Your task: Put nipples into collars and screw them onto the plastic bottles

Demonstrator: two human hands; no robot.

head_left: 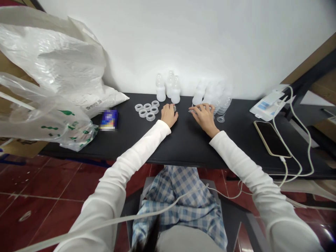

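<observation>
My left hand (169,115) rests on the black table (189,148), its fingertips at a small clear object (174,109). My right hand (204,117) lies close by, with its fingers over another small clear piece (190,110). Several translucent rings (147,110) lie to the left of my left hand. Behind my hands stand several frosted plastic bottles (170,87). Further right, a cluster of clear plastic bottles (212,94) sits partly behind my right hand. A small clear cup-shaped part (221,119) lies near them.
Large plastic bags (47,70) bulge over the table's left end, beside a blurred blue packet (108,119). On the right are a dark-screened phone (271,138), a white cable (296,147) and a flat white package (267,105). A white wall (183,38) backs the table.
</observation>
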